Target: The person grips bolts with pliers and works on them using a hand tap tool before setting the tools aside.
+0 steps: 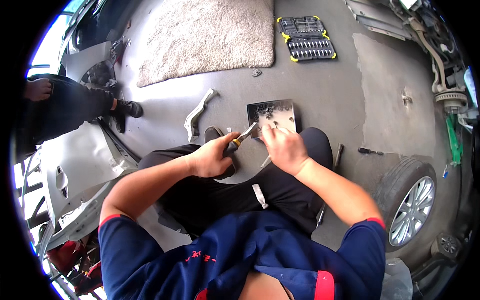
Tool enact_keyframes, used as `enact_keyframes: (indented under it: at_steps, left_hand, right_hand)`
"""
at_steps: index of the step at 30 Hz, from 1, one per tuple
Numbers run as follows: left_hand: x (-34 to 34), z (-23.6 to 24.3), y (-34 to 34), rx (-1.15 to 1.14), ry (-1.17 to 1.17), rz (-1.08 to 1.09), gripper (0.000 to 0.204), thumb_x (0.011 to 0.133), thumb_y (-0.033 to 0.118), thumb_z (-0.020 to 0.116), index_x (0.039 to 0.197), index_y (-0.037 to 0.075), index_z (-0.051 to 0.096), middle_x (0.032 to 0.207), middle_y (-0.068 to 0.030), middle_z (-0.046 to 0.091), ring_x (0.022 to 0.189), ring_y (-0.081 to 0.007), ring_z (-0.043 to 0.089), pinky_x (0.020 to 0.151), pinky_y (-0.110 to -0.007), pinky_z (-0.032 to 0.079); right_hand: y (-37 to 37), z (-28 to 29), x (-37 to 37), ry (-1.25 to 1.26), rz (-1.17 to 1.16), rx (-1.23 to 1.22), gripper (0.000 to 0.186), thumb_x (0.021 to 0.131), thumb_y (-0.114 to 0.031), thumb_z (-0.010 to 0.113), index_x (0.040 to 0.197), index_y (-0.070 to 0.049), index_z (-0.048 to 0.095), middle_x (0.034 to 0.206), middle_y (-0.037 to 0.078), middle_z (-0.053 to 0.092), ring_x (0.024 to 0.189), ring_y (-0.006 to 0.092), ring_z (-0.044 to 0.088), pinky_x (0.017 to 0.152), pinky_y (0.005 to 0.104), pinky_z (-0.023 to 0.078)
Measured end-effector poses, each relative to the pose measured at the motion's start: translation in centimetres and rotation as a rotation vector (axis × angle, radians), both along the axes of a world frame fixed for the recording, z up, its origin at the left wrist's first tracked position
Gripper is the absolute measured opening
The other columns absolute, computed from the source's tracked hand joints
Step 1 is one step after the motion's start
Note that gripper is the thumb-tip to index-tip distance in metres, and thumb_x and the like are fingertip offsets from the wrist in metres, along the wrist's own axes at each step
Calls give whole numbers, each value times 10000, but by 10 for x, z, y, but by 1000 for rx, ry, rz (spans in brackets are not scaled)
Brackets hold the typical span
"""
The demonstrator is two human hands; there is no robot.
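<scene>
"Navy shirt (pixel 225 255) is filling the foreground. What's happening beyond?"

"The left hand (pixel 212 156) is clamping its fingers around yellow-and-black pliers (pixel 235 144), which are pointing over the open box (pixel 283 114) on the floor (pixel 325 100)."

"And the right hand (pixel 286 150)?"

"Hovering at the box's near edge, fingertips bunching together; whether they're pinching anything, I cannot tell."

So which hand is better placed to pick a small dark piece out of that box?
The right hand, I'd say: it is at the near edge of the box, close to the small dark pieces, though whether it grips something is unclear. The left hand is wrapped around the pliers.
</scene>
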State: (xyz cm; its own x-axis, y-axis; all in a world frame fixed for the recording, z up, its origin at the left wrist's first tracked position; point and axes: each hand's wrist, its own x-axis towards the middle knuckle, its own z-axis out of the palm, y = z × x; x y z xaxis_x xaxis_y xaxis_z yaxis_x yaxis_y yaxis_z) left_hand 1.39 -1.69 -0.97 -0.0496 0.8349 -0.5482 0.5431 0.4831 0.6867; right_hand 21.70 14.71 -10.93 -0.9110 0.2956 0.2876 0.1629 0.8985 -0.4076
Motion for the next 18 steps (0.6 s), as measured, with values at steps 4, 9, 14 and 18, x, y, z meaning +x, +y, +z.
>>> enact_keyframes:
  at_steps: [4,9,14,18]
  left_hand:
    - [2,-8,11,-508,-237,227,570,933,88,566,1493,56,466,989,-104,666,843,-202,666,727,-348,562]
    - [-5,13,18,-358,-251,380,676,941,44,577,1588,75,382,1051,-75,627,887,-163,626,751,-332,554]
    - [-3,2,9,152,-319,140,773,899,-80,540,1630,-6,298,1070,-61,559,970,-178,556,940,-314,489]
    - [-4,3,15,227,-204,44,788,878,-77,532,1628,-13,297,1097,-97,579,999,-225,586,964,-339,494]
  right_hand:
    - [-11,-11,-15,-254,46,171,328,947,-166,575,1216,15,626,946,118,735,873,323,712,740,426,572]
    - [12,29,-4,83,-160,-168,284,991,-131,584,1239,-15,660,955,135,733,936,356,683,829,481,533]
    - [22,46,0,148,34,-1908,270,1111,-177,528,1271,-42,700,824,8,630,710,146,588,648,320,499]
    - [27,49,-1,177,193,-2236,347,1146,-232,473,1309,-2,675,748,-33,517,675,82,480,631,282,458]
